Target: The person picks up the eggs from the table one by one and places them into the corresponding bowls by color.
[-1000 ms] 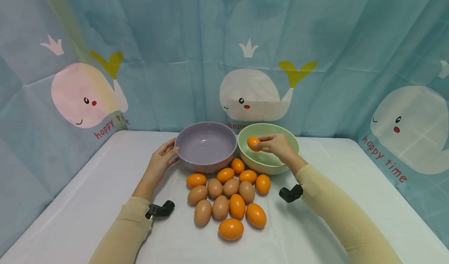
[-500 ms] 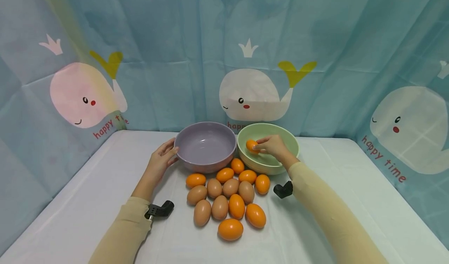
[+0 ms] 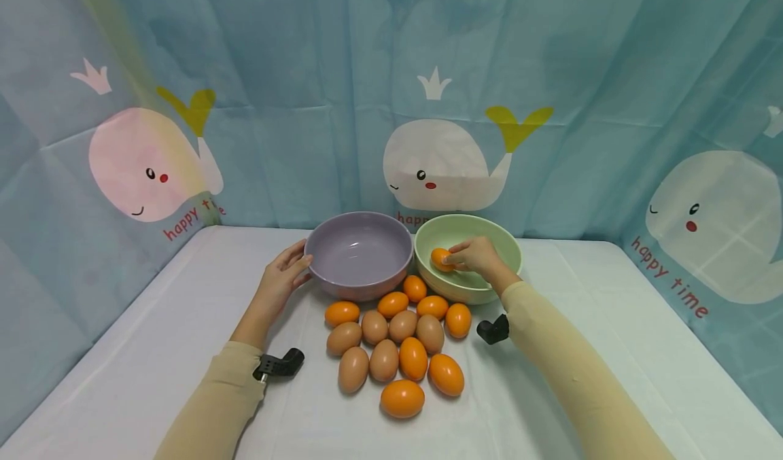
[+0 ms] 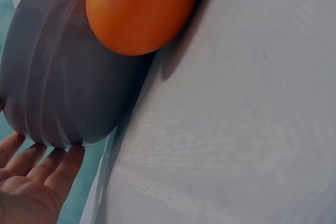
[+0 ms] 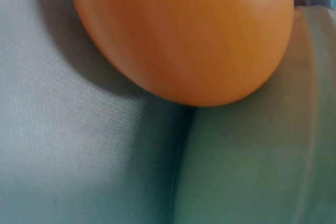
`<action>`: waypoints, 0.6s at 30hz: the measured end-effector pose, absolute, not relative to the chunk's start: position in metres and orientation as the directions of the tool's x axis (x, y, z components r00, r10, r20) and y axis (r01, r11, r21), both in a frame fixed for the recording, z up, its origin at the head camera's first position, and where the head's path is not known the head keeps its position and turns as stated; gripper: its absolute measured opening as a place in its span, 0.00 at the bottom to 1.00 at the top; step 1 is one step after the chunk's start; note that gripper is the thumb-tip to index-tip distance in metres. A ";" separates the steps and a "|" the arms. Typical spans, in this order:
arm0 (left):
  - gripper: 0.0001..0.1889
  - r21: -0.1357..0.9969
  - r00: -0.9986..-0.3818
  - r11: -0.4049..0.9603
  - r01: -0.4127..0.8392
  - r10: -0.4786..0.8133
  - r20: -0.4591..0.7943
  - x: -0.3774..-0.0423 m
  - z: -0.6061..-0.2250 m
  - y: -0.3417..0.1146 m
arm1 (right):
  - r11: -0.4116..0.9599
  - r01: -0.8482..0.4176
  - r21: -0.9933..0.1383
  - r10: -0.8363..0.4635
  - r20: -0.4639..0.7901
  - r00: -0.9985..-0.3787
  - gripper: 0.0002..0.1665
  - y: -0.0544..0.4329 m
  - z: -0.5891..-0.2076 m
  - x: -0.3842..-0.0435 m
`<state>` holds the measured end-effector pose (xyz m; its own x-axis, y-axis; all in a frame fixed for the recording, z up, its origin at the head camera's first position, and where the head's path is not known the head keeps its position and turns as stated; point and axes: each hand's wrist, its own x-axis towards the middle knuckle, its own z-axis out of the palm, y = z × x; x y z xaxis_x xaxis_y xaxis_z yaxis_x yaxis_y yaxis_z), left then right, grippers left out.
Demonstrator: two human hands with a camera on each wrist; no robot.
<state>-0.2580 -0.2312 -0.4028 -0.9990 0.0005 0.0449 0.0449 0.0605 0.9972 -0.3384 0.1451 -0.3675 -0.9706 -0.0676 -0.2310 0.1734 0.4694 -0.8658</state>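
In the head view my right hand [image 3: 480, 257] pinches an orange egg [image 3: 442, 259] between thumb and fingers, low inside the green bowl [image 3: 514, 242]. My left hand [image 3: 283, 280] touches the left side of the purple bowl [image 3: 361, 290]. Its fingertips press the outer wall with the fingers fairly straight, as the left wrist view shows at the purple bowl [image 4: 58, 77]. The right hand is out of sight in the right wrist view; there, another orange egg [image 5: 189, 35] lies close against the outside of the green bowl [image 5: 247, 161].
Several brown eggs [image 3: 384, 361] and orange eggs [image 3: 402, 399] lie grouped on the white tablecloth [image 3: 538, 392] in front of the two bowls, which stand side by side. A blue curtain [image 3: 293, 161] with printed whales hangs behind the table.
My right hand has lowered the orange egg deeper into the green bowl, with the right forearm shifting slightly left. The left hand stays at the purple bowl.
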 end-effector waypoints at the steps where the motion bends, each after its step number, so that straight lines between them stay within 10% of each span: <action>1: 0.34 0.997 -0.999 0.063 0.044 -0.001 0.044 -0.258 -0.403 -0.231 | 0.472 0.176 -0.864 -0.067 -0.234 -0.970 0.24 0.145 -0.367 -0.339; 18: 0.34 0.997 -0.999 0.059 0.042 -0.002 0.043 -0.259 -0.403 -0.233 | 0.583 0.016 -0.812 -0.103 -0.094 -0.990 0.30 0.149 -0.348 -0.316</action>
